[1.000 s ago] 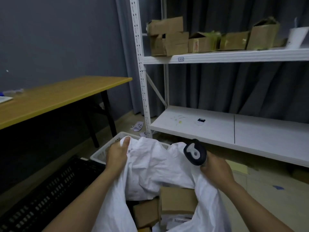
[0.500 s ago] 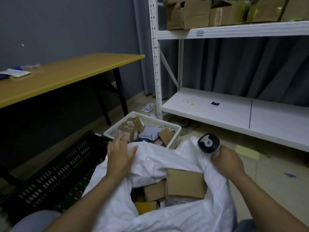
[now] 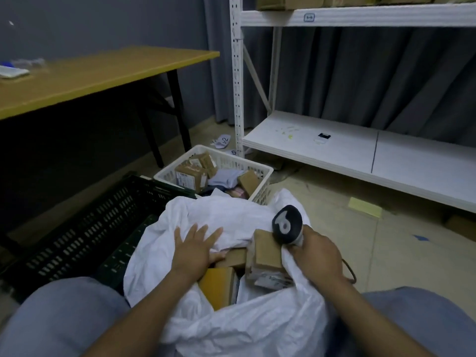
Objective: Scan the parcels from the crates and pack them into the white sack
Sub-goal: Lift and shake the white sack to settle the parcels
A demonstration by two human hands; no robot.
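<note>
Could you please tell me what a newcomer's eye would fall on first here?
The crumpled white plastic sack fills the foreground, its mouth open on brown cardboard parcels. The left hand lies flat on its folded rim, while the right hand grips a dark handheld scanner at its right edge. Just behind stands a white lattice plastic crate with more parcels.

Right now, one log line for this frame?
left hand: flat on sack | right hand: grips scanner | sack: open, boxes inside | white basket: more boxes inside
</note>
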